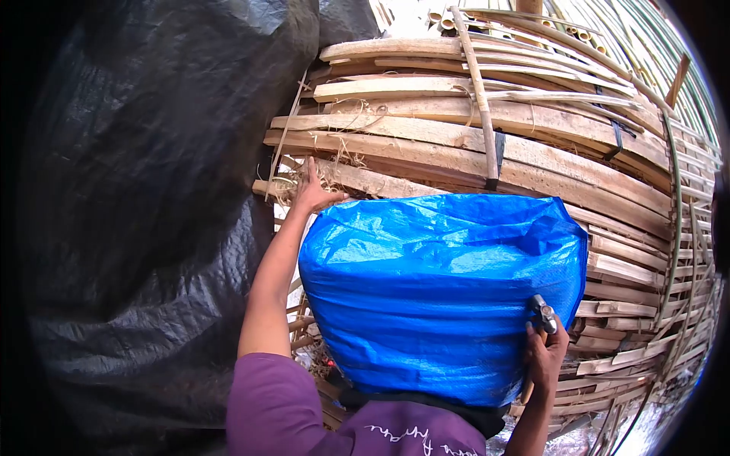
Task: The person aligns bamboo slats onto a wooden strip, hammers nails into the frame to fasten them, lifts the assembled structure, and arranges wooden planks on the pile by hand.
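Fingers apart, my left hand (313,195) reaches out over the left ends of the wooden planks (388,176), beside a tangle of dry wood shavings (334,178). Its thumb points right, near the top edge of a shiny blue plastic sheet (426,304) that covers my lap. My right hand (547,353) is closed around a hammer (545,313) at the right side of the sheet. The metal head sticks up above the fist, and part of the wooden handle shows below it.
A large black tarp (152,190) hangs along the left. Split bamboo strips (688,266) and lashed poles (479,99) cross the planks ahead and to the right. Several cut bamboo tubes (582,35) lie at the back.
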`<action>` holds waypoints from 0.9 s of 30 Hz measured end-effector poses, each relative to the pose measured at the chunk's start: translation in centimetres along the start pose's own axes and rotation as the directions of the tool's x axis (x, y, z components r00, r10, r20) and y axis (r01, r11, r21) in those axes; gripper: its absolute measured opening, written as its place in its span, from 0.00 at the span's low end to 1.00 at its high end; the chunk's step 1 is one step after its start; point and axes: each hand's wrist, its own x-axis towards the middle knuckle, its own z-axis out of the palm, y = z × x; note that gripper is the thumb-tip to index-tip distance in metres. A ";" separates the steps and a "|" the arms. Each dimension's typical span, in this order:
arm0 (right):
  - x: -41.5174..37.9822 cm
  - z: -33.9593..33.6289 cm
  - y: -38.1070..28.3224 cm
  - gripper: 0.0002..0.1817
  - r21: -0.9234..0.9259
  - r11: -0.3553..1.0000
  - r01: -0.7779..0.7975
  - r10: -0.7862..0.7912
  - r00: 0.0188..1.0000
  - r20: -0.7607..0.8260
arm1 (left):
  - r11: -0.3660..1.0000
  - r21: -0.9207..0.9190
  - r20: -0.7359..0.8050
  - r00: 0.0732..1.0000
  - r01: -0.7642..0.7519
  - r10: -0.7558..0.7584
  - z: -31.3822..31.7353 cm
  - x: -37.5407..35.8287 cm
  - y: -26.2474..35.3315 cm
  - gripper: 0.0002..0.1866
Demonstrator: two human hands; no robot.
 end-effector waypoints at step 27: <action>0.1 -0.3 1.0 0.09 0.036 0.999 0.020 -0.019 0.999 -0.038 | 0.898 0.440 -0.551 0.781 -0.028 0.294 -5.3 -8.0 -13.9 0.39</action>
